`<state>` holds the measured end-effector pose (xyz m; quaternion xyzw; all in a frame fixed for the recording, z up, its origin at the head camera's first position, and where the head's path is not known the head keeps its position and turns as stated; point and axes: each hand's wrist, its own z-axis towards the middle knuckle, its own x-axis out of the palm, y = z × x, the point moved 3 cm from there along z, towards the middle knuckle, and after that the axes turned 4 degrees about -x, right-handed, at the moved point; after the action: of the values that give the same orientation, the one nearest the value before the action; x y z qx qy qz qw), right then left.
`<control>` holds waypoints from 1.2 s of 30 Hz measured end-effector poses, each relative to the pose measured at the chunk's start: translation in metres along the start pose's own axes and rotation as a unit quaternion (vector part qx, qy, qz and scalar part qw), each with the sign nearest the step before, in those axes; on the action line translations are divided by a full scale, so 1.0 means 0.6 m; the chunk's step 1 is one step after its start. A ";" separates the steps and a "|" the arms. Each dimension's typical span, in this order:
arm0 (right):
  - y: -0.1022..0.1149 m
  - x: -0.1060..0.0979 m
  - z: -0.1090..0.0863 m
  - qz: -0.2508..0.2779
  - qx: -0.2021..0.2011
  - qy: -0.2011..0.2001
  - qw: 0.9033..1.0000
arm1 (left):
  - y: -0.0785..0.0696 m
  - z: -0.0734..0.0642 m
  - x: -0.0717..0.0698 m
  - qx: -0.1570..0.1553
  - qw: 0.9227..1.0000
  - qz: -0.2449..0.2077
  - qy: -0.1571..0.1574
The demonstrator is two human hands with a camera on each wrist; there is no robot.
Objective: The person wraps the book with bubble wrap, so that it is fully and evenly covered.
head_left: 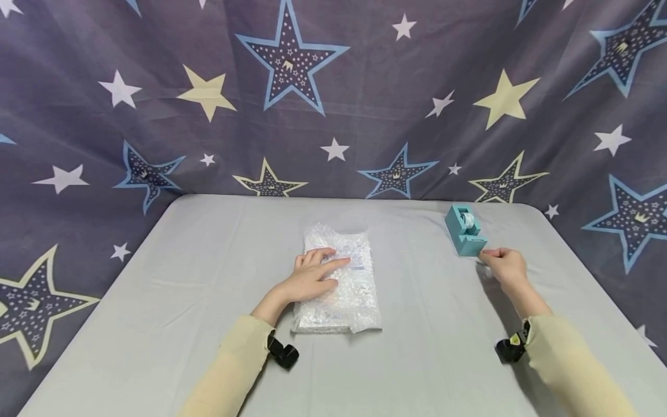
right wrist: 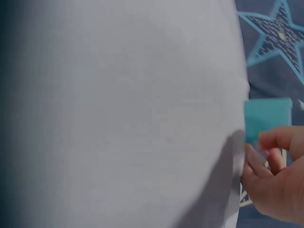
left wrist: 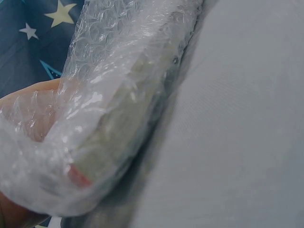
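Observation:
A flat package in bubble wrap (head_left: 359, 289) lies near the middle of the table. My left hand (head_left: 311, 278) rests on its left side with the fingers spread over the wrap. In the left wrist view the clear bubble wrap (left wrist: 102, 109) covers much of that hand, and a small red patch shows through near its lower end. At the back right stands a teal tape dispenser (head_left: 464, 230) with a roll of tape (head_left: 468, 220) in it. My right hand (head_left: 506, 267) is at its front, thumb and finger bent in a pinch; a faint translucent patch shows between them in the right wrist view.
Pale grey cloth covers the table (head_left: 208, 249). Behind and at both sides hangs a dark curtain (head_left: 354, 87) printed with stars. A black wrist camera (head_left: 283, 352) hangs by the left sleeve, another (head_left: 512, 347) by the right.

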<state>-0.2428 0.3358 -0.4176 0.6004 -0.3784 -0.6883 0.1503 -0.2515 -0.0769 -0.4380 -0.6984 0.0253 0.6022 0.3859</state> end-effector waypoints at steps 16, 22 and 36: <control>0.037 0.009 -0.042 0.054 -0.071 0.072 0.993 | 0.005 0.000 0.005 0.000 1.000 -0.005 0.001; 0.065 0.030 -0.055 0.093 -0.114 0.102 0.984 | 0.004 0.000 0.006 0.003 1.000 -0.005 -0.001; 0.126 0.080 -0.075 0.129 -0.180 0.144 0.964 | 0.002 0.001 0.001 -0.003 1.000 0.000 0.000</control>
<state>-0.2303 0.2384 -0.3984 0.6024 -0.2972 -0.6257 0.3966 -0.2525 -0.0771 -0.4393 -0.6996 0.0233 0.6020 0.3842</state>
